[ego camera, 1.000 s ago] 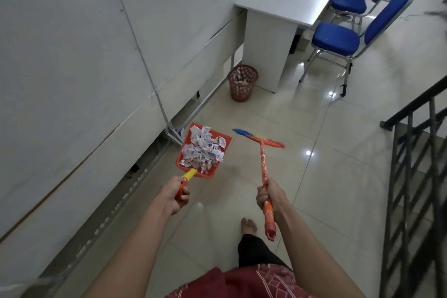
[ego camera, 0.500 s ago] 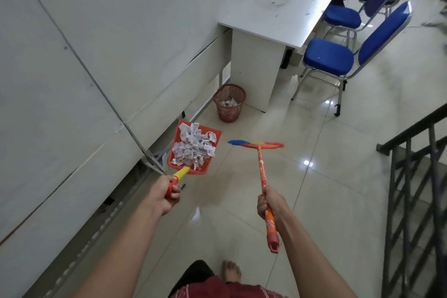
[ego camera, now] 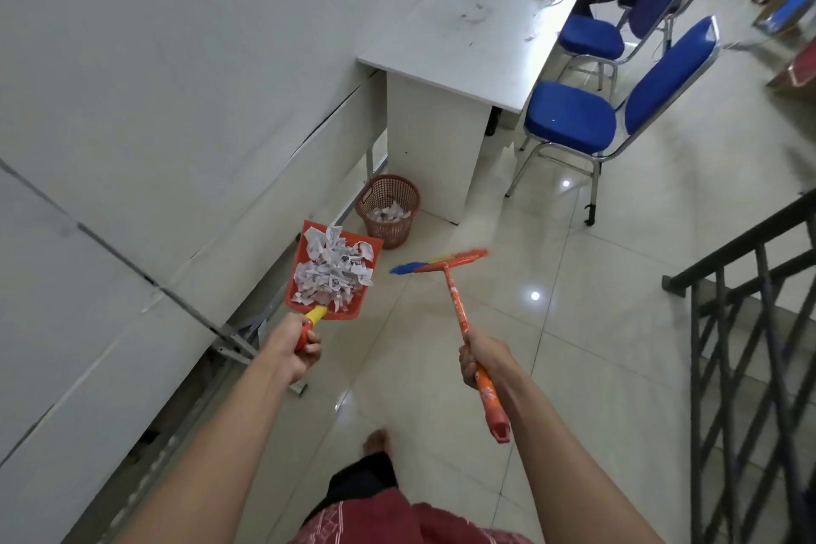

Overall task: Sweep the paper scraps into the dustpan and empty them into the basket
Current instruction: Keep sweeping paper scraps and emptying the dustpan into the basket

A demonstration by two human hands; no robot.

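The sweeping looks done. The left hand [ego camera: 296, 345] grips the dustpan [ego camera: 295, 278], full of paper scraps [ego camera: 333, 269], up off the floor near the basket [ego camera: 387, 208]. The right hand [ego camera: 479, 356] grips the broom [ego camera: 457, 305]. Tipping the scraps in is left.

My two bare forearms reach forward from the bottom of the view, both stretched out and spread apart. My left hand [ego camera: 295, 345] is curled in a closed grip, fingers wrapped under and thumb on top, knuckles toward the wall side. My right hand [ego camera: 479, 356] is also fisted tight, wrist turned slightly inward, forearm angling up from the lower right. Below them I see one bare foot [ego camera: 375, 441] planted on the floor, with a dark trouser leg above it.
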